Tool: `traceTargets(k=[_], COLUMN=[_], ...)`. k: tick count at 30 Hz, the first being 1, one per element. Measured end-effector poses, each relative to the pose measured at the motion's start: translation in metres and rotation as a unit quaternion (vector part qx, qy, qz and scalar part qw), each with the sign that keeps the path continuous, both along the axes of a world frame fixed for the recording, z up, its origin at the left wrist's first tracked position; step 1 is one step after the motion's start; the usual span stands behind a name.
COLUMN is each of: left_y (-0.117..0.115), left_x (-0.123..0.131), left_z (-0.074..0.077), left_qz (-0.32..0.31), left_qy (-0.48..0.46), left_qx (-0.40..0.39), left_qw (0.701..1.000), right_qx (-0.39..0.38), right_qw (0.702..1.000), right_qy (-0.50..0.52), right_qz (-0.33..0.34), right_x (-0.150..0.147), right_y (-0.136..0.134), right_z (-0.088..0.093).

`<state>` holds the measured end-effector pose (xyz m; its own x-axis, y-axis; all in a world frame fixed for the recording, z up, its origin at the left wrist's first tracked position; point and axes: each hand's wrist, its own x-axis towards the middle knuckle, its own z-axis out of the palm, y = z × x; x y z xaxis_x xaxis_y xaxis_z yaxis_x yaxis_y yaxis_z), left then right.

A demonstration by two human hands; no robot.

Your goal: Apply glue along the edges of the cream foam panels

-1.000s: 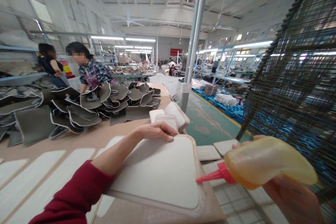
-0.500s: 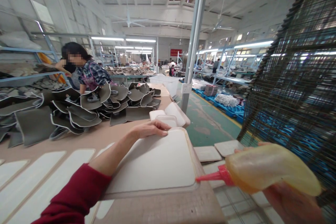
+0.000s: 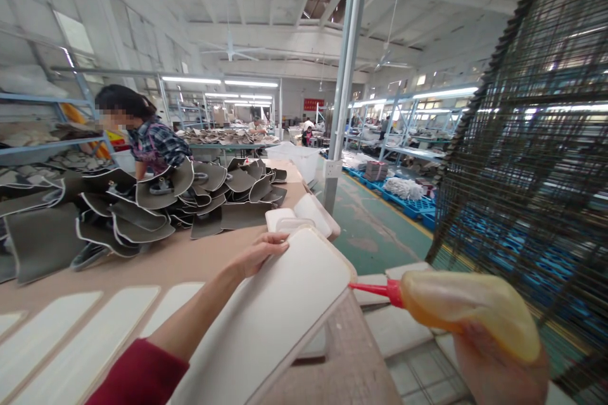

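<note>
My left hand (image 3: pixel 260 252) grips the far edge of a white padded panel (image 3: pixel 275 310) with a tan rim and holds it tilted up off the brown worktable (image 3: pixel 190 256). My right hand (image 3: pixel 498 367) is closed round a soft yellow glue bottle (image 3: pixel 470 313). Its red nozzle (image 3: pixel 373 289) touches the panel's right edge. My left sleeve (image 3: pixel 137 376) is dark red.
More white panels (image 3: pixel 80 329) lie flat on the table at left, and small ones (image 3: pixel 304 218) are stacked at the far end. Grey curved pieces (image 3: pixel 156 202) are heaped behind. A person in plaid (image 3: pixel 152 142) works beyond them. A dark wire rack (image 3: pixel 536 139) stands at right; a steel post (image 3: pixel 344 76) rises in the middle.
My left hand has lifted the white panel from flat to tilted. The glue bottle has moved left, bringing its nozzle against the panel's right edge. The view has shifted slightly.
</note>
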<state>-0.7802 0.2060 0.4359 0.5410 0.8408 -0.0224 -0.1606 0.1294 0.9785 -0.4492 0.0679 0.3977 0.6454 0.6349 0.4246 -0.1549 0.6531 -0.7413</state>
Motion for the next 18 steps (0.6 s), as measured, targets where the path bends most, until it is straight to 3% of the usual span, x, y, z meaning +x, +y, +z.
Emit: traceTargets(k=[8, 18], left_y=[-0.001, 0.003], left_x=[0.005, 0.0], left_z=[-0.01, -0.02], left_qz=[0.09, 0.104], left_qy=[-0.034, -0.055], left_qx=[-0.041, -0.067], left_qw=[0.995, 0.991], right_qx=[0.027, 0.007], right_qw=[0.998, 0.999], right_qy=[0.049, 0.041], right_qz=[0.006, 0.023], right_x=[-0.007, -0.018], right_y=[0.022, 0.038], right_z=[0.0, 0.008])
